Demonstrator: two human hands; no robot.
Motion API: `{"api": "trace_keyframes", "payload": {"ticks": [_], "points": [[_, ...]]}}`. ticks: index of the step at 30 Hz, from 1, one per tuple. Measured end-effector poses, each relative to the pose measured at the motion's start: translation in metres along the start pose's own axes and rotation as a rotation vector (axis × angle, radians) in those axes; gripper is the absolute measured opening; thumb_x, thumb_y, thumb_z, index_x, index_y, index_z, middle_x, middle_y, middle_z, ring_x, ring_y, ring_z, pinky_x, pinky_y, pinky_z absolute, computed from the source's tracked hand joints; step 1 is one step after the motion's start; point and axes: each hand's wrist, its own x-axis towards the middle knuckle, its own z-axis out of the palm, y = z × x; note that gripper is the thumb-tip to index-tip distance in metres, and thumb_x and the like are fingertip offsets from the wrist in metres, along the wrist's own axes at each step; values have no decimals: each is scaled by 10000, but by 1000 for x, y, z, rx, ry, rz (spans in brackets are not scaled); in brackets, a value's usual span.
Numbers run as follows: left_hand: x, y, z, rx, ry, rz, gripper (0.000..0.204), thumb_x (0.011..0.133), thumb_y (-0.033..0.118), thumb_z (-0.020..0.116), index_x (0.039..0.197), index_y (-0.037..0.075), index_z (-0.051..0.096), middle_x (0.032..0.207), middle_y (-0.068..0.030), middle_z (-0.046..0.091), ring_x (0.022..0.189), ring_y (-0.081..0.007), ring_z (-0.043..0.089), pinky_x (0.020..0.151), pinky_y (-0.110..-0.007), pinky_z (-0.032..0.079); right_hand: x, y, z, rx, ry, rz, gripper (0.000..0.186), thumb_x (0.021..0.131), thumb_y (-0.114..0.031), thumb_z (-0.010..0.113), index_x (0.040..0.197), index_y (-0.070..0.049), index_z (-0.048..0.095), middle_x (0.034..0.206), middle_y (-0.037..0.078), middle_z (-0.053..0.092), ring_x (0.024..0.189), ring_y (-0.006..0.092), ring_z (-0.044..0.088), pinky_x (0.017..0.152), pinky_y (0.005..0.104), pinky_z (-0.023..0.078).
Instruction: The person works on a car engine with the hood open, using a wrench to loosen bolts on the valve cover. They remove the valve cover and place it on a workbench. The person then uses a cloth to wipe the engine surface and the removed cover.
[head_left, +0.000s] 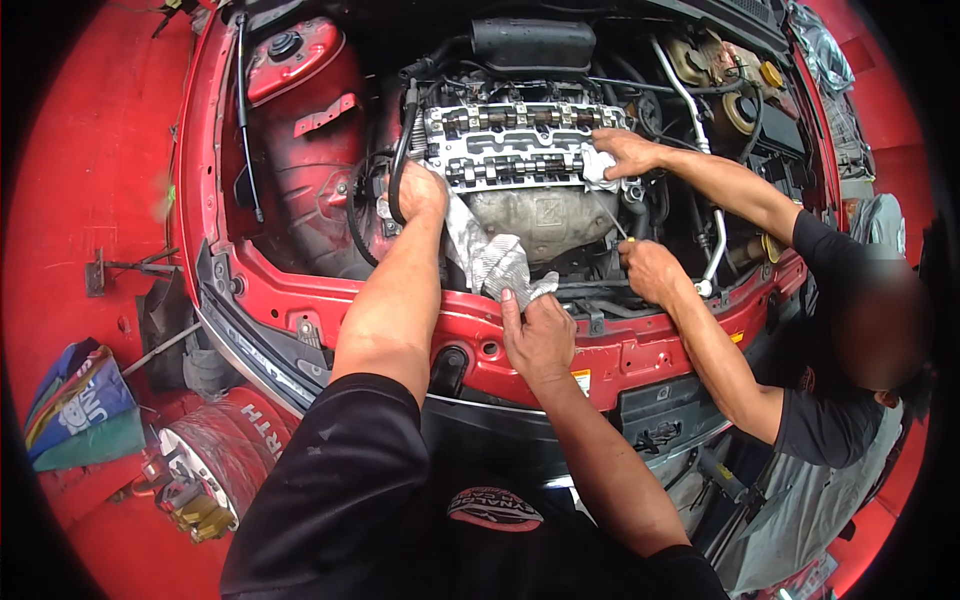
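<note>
My left hand [420, 194] reaches down at the left end of the engine, beside a black hose [403, 150]. Its fingers curl down out of sight; a scrap of white shows beside them, but what they hold is hidden. A striped white cloth [500, 262] hangs from the engine's front-left corner to the car's front panel. At its lower end my right hand [541, 338] grips it, thumb pointing up and fingers curled. The engine's top [520, 145] is uncovered, with camshafts in two rows. Below them sits a grey metal heat shield [540, 215].
On the right a co-worker leans in, one hand [625, 152] pressing a white rag [598, 166] to the engine, the other [652, 272] holding a thin tool with a yellow handle. The red front panel [640, 345] crosses before me. A red drum [245, 430] stands at the left.
</note>
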Motion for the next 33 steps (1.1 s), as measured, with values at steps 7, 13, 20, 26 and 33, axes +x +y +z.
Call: {"api": "trace_keyframes", "payload": {"ticks": [7, 13, 20, 26, 33], "points": [[2, -8, 16, -77, -78, -34, 332, 938, 128, 557, 1236, -16, 583, 1178, -239, 676, 1101, -406, 645, 965, -486, 523, 1, -2, -1, -26, -11, 15, 471, 976, -353, 671, 670, -5, 590, 744, 181, 604, 758, 396, 624, 698, 516, 485], [13, -9, 37, -119, 120, -134, 380, 813, 245, 706, 1064, -41, 721, 1046, -262, 735, 944, -393, 736, 846, -454, 580, -1, 3, -1, -7, -16, 0, 462, 976, -344, 674, 672, -7, 587, 739, 179, 602, 750, 396, 621, 695, 518, 483], [29, -11, 71, -510, 66, -294, 403, 787, 201, 711, 1105, -47, 713, 1122, -302, 713, 1051, -404, 716, 900, -471, 558, 0, 3, 0, -21, -31, -13, 421, 972, -324, 677, 691, -18, 610, 741, 174, 605, 746, 393, 621, 691, 514, 483], [26, -15, 69, -493, 110, -379, 284, 900, 242, 653, 1064, 11, 634, 1070, -195, 669, 956, -323, 657, 889, -438, 531, -2, 3, -1, -7, -39, -5, 343, 981, -313, 664, 792, -27, 665, 771, 191, 634, 772, 407, 637, 703, 521, 489], [-31, 6, 1, -106, -138, -21, 581, 904, 168, 632, 1413, -53, 459, 1297, -304, 625, 1174, -427, 649, 989, -473, 533, -3, 2, 1, -90, -43, 152, 523, 1007, -425, 599, 695, -4, 609, 776, 231, 632, 760, 444, 637, 720, 555, 496]]}}
